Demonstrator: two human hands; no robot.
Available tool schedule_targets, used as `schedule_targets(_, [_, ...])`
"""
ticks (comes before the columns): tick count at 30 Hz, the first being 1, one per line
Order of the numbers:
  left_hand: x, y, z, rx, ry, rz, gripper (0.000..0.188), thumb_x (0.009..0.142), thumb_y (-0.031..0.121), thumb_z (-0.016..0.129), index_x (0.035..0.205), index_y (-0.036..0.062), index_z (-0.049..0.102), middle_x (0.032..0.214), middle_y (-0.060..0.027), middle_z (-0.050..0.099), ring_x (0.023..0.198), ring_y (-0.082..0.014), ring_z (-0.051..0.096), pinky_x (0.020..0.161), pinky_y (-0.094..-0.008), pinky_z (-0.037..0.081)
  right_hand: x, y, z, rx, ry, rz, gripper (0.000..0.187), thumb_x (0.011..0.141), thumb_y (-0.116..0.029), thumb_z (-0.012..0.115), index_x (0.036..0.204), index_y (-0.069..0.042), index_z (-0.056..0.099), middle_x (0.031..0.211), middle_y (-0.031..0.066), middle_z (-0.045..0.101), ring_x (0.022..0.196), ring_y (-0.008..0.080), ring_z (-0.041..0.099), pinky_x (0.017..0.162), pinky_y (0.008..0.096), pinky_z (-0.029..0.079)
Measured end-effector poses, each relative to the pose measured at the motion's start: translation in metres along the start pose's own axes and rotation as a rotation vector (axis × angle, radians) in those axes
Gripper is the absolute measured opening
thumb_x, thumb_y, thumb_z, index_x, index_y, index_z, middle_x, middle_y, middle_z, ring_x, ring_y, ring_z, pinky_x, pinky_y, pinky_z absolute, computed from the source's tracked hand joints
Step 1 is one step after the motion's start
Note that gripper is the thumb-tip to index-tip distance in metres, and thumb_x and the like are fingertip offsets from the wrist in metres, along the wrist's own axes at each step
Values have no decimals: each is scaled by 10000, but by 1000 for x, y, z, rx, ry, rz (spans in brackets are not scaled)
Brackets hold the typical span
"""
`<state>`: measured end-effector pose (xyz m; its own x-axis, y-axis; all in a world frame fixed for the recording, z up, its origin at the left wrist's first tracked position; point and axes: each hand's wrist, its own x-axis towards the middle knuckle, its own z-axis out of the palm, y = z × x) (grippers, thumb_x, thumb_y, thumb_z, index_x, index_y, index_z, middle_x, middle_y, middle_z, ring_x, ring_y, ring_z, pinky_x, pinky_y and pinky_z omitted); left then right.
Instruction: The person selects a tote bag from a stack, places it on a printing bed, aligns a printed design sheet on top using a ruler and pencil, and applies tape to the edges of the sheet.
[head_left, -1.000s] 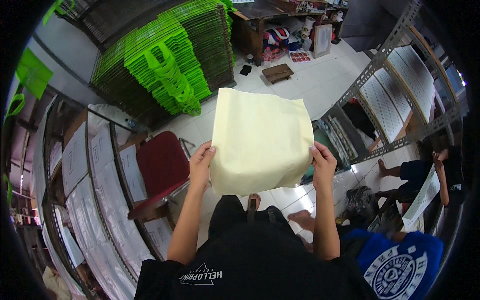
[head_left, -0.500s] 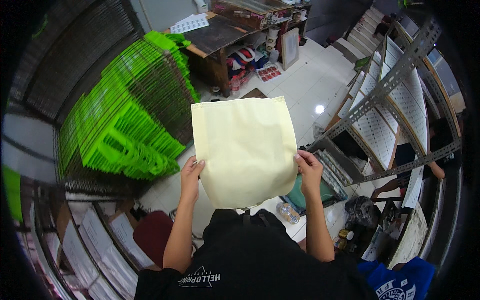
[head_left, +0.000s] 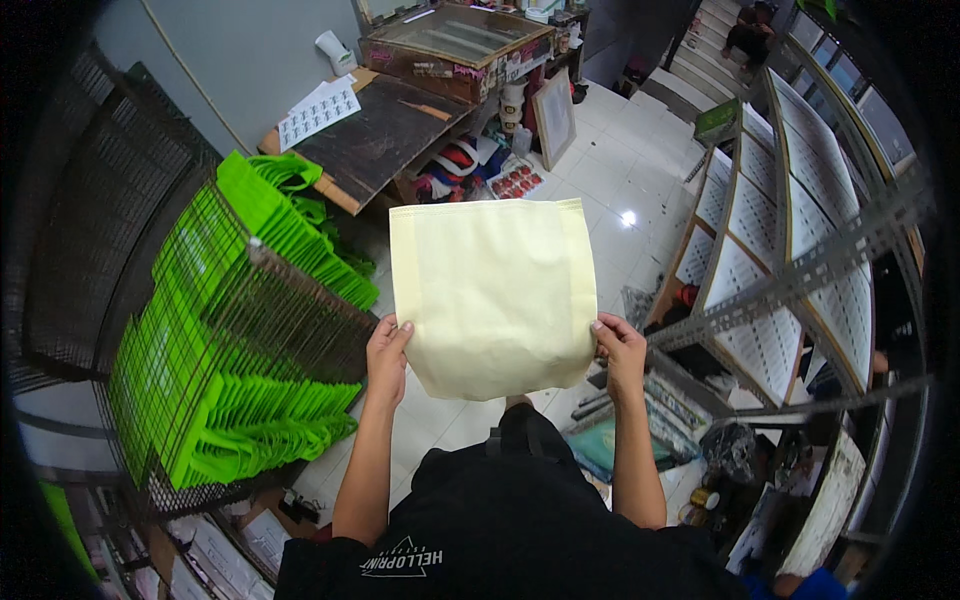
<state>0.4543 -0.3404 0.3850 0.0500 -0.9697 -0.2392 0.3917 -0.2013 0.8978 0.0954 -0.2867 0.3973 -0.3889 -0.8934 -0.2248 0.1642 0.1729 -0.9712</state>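
Cream fabric piece [head_left: 490,290] at centre of view, held up, well apart from dark surface [head_left: 388,125] at 11 o'clock. Left hand [head_left: 388,355] pinches its edge at 8 o'clock, right hand [head_left: 622,352] at 4 o'clock; thumbs on near face, fingers behind. Likely light, soft, slightly stiff; creases easily, hardly fragile, little slip. Best hold: both side edges, gentle tension.
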Motion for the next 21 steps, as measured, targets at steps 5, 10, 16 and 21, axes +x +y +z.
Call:
schedule_targets(5, [104,19,55,-19,14,30,219,1024,104,611,1213,-8,615,1134,-90,708,1026,-127,653,932,-286,496,127,-39,15,2,-72,0,294,940,-145,708,1155,55,708,958,87,748,832,145,694,750,301,560])
schedule_targets(10, [196,34,124,18,-21,76,228,1036,114,586,1228,-3,616,1158,-81,705,1036,-121,647,950,-287,486,234,-80,6,-31,-162,-21,299,940,-137,692,1158,67,699,961,108,758,833,156,701,777,312,560])
schedule_targets(16, [306,37,185,60,-152,-16,328,1048,128,555,1337,-23,596,1202,-79,699,1056,-130,657,913,-278,514,342,-91,-9,12,-58,-17,290,945,-127,695,1159,69,698,986,102,758,845,147,701,762,305,552])
schedule_targets(21, [403,30,251,74,-231,-36,384,1037,140,583,1391,-7,567,1250,-87,686,1102,-142,651,946,-276,509,438,-99,-28,5,46,11,257,960,-128,705,1155,40,709,969,63,746,778,102,674,694,254,537])
